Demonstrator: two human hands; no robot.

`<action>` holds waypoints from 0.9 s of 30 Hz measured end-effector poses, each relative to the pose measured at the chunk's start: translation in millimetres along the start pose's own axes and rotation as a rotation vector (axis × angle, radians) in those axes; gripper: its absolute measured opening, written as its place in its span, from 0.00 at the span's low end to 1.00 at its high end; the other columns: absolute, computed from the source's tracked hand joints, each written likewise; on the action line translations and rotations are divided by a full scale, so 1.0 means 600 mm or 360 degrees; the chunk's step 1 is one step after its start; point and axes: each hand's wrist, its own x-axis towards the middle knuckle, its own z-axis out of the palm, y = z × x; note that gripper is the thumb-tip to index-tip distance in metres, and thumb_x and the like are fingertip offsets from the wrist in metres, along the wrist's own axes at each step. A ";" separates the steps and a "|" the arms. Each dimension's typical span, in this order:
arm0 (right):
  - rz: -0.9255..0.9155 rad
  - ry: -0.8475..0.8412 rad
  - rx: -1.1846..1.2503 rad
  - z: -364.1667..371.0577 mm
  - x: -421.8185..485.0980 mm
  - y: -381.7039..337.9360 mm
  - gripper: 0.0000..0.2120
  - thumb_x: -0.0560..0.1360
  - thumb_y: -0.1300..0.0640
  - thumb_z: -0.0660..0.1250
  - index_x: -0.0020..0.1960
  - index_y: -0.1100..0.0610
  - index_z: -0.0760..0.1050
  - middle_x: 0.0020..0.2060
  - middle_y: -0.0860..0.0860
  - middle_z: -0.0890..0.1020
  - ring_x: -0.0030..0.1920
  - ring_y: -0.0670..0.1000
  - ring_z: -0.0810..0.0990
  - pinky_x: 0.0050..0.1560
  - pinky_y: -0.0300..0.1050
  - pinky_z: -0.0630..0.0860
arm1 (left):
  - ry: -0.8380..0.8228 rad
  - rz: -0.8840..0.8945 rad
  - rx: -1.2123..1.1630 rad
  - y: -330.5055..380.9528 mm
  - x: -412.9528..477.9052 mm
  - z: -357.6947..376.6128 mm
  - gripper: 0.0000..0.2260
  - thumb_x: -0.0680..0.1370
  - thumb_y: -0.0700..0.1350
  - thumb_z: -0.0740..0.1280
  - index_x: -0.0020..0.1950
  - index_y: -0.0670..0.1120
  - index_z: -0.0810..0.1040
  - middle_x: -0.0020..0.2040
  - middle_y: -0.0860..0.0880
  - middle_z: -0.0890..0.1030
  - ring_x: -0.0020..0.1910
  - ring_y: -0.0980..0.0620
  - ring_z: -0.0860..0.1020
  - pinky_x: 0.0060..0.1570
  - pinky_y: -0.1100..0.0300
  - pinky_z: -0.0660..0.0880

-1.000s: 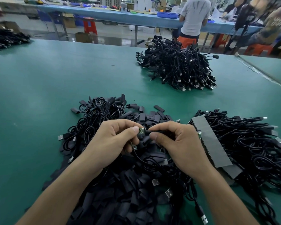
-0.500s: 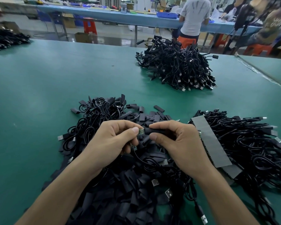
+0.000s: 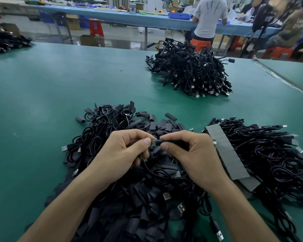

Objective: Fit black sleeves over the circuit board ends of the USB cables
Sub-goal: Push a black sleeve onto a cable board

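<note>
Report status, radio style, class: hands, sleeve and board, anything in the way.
Both grips closed: left hand pinches board, right hand pinches sleeve. Sleeve at board, green end bare. Nothing between them; pile below.

Bright even light, blurred wide-angle edges.

Two hands (image 3: 120,155) (image 3: 198,158), perhaps four cable heaps (image 3: 191,74) (image 3: 269,154) (image 3: 108,126) (image 3: 5,42)

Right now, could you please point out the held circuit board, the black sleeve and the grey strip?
circuit board (image 3: 153,142), head view, its exposed green end.
black sleeve (image 3: 170,141), head view, its middle.
grey strip (image 3: 227,151), head view, its flat top face.
</note>
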 end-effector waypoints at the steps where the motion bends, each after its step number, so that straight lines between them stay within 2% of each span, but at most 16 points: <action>1: 0.0007 -0.0007 0.0001 0.000 0.000 0.000 0.11 0.70 0.59 0.77 0.47 0.44 0.84 0.41 0.42 0.86 0.43 0.44 0.85 0.47 0.38 0.79 | 0.0000 0.0004 0.0009 0.000 0.000 -0.001 0.07 0.80 0.41 0.66 0.47 0.47 0.84 0.30 0.50 0.80 0.26 0.57 0.74 0.29 0.69 0.71; 3: 0.0016 -0.0034 0.0007 -0.001 0.000 0.001 0.12 0.70 0.59 0.77 0.49 0.45 0.84 0.43 0.43 0.86 0.46 0.44 0.84 0.50 0.41 0.80 | -0.0004 0.0007 0.0009 0.000 0.000 -0.002 0.06 0.80 0.41 0.67 0.48 0.47 0.84 0.31 0.50 0.81 0.26 0.57 0.74 0.29 0.69 0.71; 8: -0.0005 -0.0051 0.0003 -0.003 0.000 0.000 0.11 0.71 0.60 0.77 0.50 0.46 0.84 0.43 0.42 0.85 0.47 0.43 0.84 0.49 0.36 0.77 | -0.0017 -0.0045 -0.0051 0.004 0.001 -0.003 0.05 0.80 0.42 0.66 0.48 0.46 0.82 0.31 0.50 0.81 0.26 0.57 0.74 0.27 0.69 0.70; 14: 0.0020 -0.0145 0.0137 -0.005 0.000 -0.004 0.10 0.71 0.63 0.76 0.46 0.48 0.84 0.36 0.42 0.85 0.35 0.40 0.82 0.38 0.30 0.75 | -0.0024 -0.0064 -0.0046 0.002 0.002 -0.005 0.06 0.80 0.43 0.66 0.47 0.46 0.83 0.31 0.50 0.81 0.27 0.57 0.74 0.27 0.69 0.70; 18: 0.0032 -0.0107 0.0057 -0.004 0.000 -0.004 0.11 0.70 0.61 0.77 0.48 0.47 0.84 0.41 0.42 0.86 0.43 0.42 0.85 0.46 0.34 0.79 | -0.0075 -0.0047 -0.0034 0.000 0.000 -0.006 0.06 0.81 0.43 0.66 0.48 0.46 0.83 0.33 0.49 0.82 0.28 0.57 0.75 0.29 0.69 0.71; 21: 0.0015 -0.0160 0.0020 -0.004 -0.002 -0.006 0.12 0.70 0.60 0.77 0.50 0.48 0.85 0.43 0.41 0.86 0.46 0.42 0.84 0.48 0.33 0.78 | -0.0105 -0.0036 -0.0063 0.001 0.000 -0.004 0.03 0.79 0.43 0.68 0.50 0.44 0.80 0.33 0.47 0.83 0.27 0.57 0.75 0.28 0.70 0.71; 25: -0.0036 -0.0196 0.0030 -0.001 -0.003 -0.006 0.12 0.71 0.61 0.76 0.52 0.50 0.85 0.45 0.43 0.86 0.48 0.44 0.84 0.50 0.36 0.78 | -0.0171 -0.0027 -0.0125 0.005 -0.001 -0.002 0.13 0.73 0.49 0.69 0.51 0.43 0.76 0.34 0.45 0.84 0.27 0.56 0.77 0.28 0.70 0.71; 27: -0.0077 -0.0189 0.0017 0.002 -0.004 -0.007 0.11 0.71 0.61 0.76 0.51 0.49 0.85 0.44 0.43 0.85 0.48 0.46 0.84 0.50 0.38 0.79 | -0.0208 -0.0026 -0.0151 0.007 -0.002 -0.002 0.14 0.72 0.50 0.70 0.51 0.42 0.76 0.35 0.44 0.85 0.29 0.56 0.79 0.29 0.70 0.72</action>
